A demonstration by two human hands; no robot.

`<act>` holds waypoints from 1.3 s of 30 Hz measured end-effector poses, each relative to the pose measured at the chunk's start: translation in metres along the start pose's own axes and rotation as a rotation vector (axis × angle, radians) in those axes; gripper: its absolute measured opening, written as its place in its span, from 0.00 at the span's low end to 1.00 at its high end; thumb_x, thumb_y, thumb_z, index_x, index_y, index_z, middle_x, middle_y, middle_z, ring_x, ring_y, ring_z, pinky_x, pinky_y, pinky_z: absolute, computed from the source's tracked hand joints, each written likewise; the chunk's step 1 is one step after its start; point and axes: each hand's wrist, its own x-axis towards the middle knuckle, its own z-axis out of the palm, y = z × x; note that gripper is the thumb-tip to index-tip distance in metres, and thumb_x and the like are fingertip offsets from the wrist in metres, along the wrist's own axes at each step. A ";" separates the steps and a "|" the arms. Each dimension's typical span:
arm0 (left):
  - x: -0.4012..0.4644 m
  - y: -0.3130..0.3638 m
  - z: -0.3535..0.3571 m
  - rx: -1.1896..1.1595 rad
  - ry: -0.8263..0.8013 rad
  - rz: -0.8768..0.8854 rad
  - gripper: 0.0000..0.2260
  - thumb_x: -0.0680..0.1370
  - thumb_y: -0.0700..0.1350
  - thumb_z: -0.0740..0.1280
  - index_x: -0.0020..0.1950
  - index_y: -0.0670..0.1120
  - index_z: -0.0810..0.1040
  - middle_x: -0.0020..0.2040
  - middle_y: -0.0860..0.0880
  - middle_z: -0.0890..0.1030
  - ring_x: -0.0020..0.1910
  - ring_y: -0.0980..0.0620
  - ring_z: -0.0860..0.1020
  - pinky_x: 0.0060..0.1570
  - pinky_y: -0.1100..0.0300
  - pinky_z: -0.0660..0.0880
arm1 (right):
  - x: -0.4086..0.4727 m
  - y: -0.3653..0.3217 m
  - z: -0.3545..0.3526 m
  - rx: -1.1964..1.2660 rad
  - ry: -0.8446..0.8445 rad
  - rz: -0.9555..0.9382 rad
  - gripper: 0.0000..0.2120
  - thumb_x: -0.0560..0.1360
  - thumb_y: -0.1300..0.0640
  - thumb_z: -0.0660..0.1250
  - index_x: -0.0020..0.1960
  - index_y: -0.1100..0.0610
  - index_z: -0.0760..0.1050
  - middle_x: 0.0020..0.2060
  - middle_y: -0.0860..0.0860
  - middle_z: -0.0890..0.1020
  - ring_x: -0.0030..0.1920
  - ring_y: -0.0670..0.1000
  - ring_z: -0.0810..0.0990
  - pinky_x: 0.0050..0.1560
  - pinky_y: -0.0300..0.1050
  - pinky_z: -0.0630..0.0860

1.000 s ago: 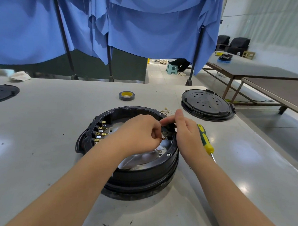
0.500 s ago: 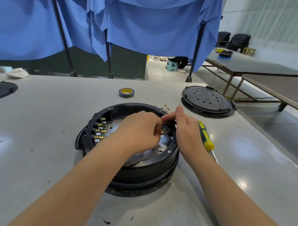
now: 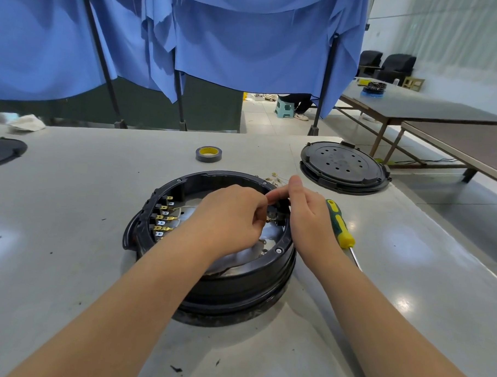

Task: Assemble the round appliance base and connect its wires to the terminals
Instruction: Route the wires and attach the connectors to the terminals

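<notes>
A round black appliance base (image 3: pixel 237 282) stands open on the grey table in front of me. Brass terminals (image 3: pixel 163 217) with thin wires line its inner left wall. My left hand (image 3: pixel 229 216) reaches over the base and pinches a small brass wire connector (image 3: pixel 268 219) near the right inner wall. My right hand (image 3: pixel 303 216) grips a small black part (image 3: pixel 279 208) at that same spot, with its thumb and forefinger curled around it. The hands hide most of the inside.
A green and yellow screwdriver (image 3: pixel 341 226) lies right of the base. A black perforated round cover (image 3: pixel 343 167) sits at the back right, a tape roll (image 3: pixel 209 154) behind the base, loose brass connectors (image 3: pixel 275 176) near the rim, another black disc (image 3: pixel 1 152) far left.
Both hands stay at the same spot on the right inner wall, with only slight finger shifts. The camera has tilted a little.
</notes>
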 end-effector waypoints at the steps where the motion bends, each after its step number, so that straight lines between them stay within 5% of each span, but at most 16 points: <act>1: -0.001 0.000 0.000 -0.005 -0.006 -0.004 0.06 0.73 0.43 0.65 0.38 0.53 0.75 0.38 0.54 0.78 0.42 0.51 0.77 0.42 0.53 0.76 | 0.000 0.000 0.000 0.003 -0.001 0.000 0.25 0.84 0.54 0.51 0.42 0.65 0.82 0.37 0.54 0.84 0.38 0.43 0.81 0.42 0.35 0.77; 25: -0.002 0.003 -0.001 0.011 -0.012 -0.056 0.05 0.74 0.43 0.65 0.43 0.52 0.79 0.42 0.54 0.80 0.44 0.51 0.78 0.45 0.52 0.77 | 0.001 0.003 0.000 -0.036 0.003 -0.002 0.26 0.84 0.53 0.51 0.40 0.62 0.83 0.38 0.55 0.84 0.42 0.50 0.82 0.44 0.41 0.78; 39: -0.002 0.004 -0.001 0.044 0.003 -0.039 0.04 0.76 0.44 0.65 0.45 0.52 0.80 0.43 0.54 0.80 0.45 0.51 0.78 0.46 0.52 0.76 | 0.002 0.006 0.000 -0.055 0.013 0.000 0.26 0.84 0.52 0.51 0.40 0.60 0.83 0.38 0.56 0.84 0.43 0.54 0.83 0.50 0.56 0.79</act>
